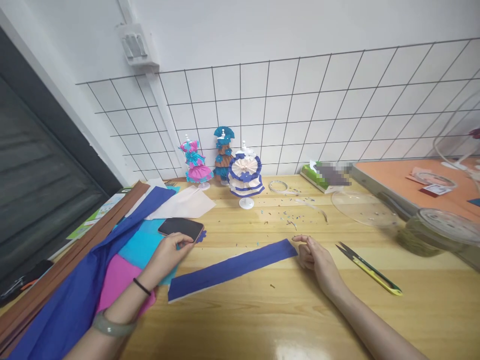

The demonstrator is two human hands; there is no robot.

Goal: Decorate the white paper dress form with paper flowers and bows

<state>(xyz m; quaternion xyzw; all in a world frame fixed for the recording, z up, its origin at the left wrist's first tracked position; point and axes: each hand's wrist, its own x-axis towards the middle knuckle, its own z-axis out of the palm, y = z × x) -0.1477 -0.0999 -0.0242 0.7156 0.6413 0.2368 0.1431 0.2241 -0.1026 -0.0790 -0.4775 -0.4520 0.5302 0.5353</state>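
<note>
A long dark-blue crepe paper strip with a pale lower edge lies slantwise on the wooden table before me. My left hand is pinched at the near edge of a dark phone; I cannot make out what its fingertips hold. Just beyond them a small blue paper flower shows at the phone's right side. Beside the strip's right end is my right hand, its index finger stretched out and the other fingers loosely bent, with nothing seen in it. Yellow-handled scissors lie to its right.
Three small dress stands in paper outfits, pink, teal-brown and blue-white, stand by the wall. Blue, brown and pink sheets cover the left side. Paper scraps, a clear disc and ribbon spool lie right.
</note>
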